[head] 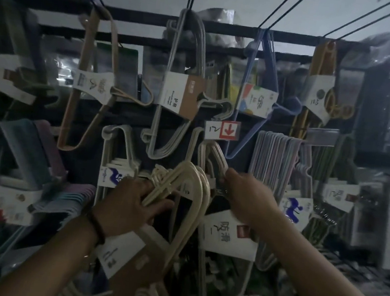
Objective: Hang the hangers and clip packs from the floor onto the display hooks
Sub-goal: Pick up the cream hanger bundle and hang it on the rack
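In front of the display wall, head view: we lift one hanger pack toward a hook.
Our left hand (pixel 133 204) is closed around the bundle of cream hangers (pixel 196 192), with fingers and thumb wrapped just under the hook necks. The bundle is raised at the middle of the wall, below the price tag (pixel 223 130) with the red arrow. Its paper sleeve (pixel 124 257) hangs beside our wrist. Our right hand (pixel 249 198) reaches to the white hangers (pixel 215 154) that hang there, but the blur does not let us tell if its fingers pinch something or only touch. We judge the bundle light but stiff and smooth, so the pieces may slide and fan apart. The best hold is at the necks, where all the hooks meet, not at the sleeve, which can tear.
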The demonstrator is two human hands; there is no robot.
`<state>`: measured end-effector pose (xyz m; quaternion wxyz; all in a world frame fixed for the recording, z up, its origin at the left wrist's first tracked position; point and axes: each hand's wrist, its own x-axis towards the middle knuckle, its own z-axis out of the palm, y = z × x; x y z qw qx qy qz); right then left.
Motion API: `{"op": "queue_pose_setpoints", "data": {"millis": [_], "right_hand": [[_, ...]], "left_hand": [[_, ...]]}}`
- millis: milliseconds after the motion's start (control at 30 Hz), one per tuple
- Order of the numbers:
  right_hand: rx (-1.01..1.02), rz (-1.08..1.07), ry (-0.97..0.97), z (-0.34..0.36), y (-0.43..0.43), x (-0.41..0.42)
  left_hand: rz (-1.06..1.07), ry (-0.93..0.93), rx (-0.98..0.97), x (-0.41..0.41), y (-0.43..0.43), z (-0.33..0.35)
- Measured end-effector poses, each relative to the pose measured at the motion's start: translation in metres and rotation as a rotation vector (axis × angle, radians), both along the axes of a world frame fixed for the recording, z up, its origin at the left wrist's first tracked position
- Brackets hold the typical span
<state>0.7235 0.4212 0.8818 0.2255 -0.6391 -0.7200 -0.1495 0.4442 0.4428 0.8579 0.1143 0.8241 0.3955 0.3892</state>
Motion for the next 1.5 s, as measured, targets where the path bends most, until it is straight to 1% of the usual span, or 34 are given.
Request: {"op": "queue_pose_setpoints", "data": {"millis": [67, 100, 200, 267, 367, 467, 567, 667, 767, 900, 1033, 1167, 1333, 1400, 1500], "right_hand": [[0.072, 0.020, 0.014, 0.003, 0.001, -0.002], [0.111, 0.024, 0.018, 0.003, 0.002, -0.002], [0.216, 0.021, 0.050, 0.002, 0.003, -0.002], [0.275, 0.009, 0.076, 0.000, 0.005, -0.001], [0.303, 0.017, 0.113, -0.003, 0.012, -0.003], [0.285, 0.016, 0.112, -0.011, 0.023, -0.004], [0.267, -0.028, 0.065, -0.017, 0.035, -0.006], [0.284, -0.035, 0.063, -0.013, 0.042, -0.006], [0.321, -0.057, 0.070, -0.013, 0.042, -0.001], [0.303, -0.041, 0.060, -0.014, 0.039, 0.004], [0.312, -0.016, 0.054, -0.009, 0.033, 0.009], [0.336, 0.008, 0.060, -0.004, 0.025, 0.017], [0.207, 0.145, 0.183, 0.013, 0.021, 0.032], [0.248, 0.196, 0.228, 0.016, 0.021, 0.037], [0.351, 0.219, 0.211, 0.006, 0.025, 0.031]], "left_hand": [[-0.045, 0.098, 0.052, 0.006, 0.001, 0.002], [-0.088, 0.107, 0.056, 0.009, -0.001, 0.003], [-0.174, 0.038, 0.026, 0.011, 0.001, 0.001], [-0.161, 0.018, -0.002, 0.014, 0.002, 0.001], [-0.141, -0.003, -0.010, 0.016, 0.006, 0.004], [-0.096, -0.004, 0.080, 0.020, 0.015, 0.003], [-0.083, 0.001, 0.091, 0.026, 0.025, -0.002], [-0.051, 0.054, 0.144, 0.030, 0.034, -0.005], [-0.041, 0.082, 0.113, 0.036, 0.038, -0.008], [-0.044, 0.128, 0.100, 0.042, 0.037, -0.011], [-0.054, 0.109, 0.092, 0.044, 0.039, -0.012], [-0.128, 0.022, 0.087, 0.046, 0.030, -0.011], [-0.112, -0.013, 0.145, 0.039, 0.021, -0.004], [-0.128, -0.034, 0.126, 0.034, 0.020, 0.001], [-0.154, -0.045, 0.111, 0.030, 0.021, 0.005]]}}
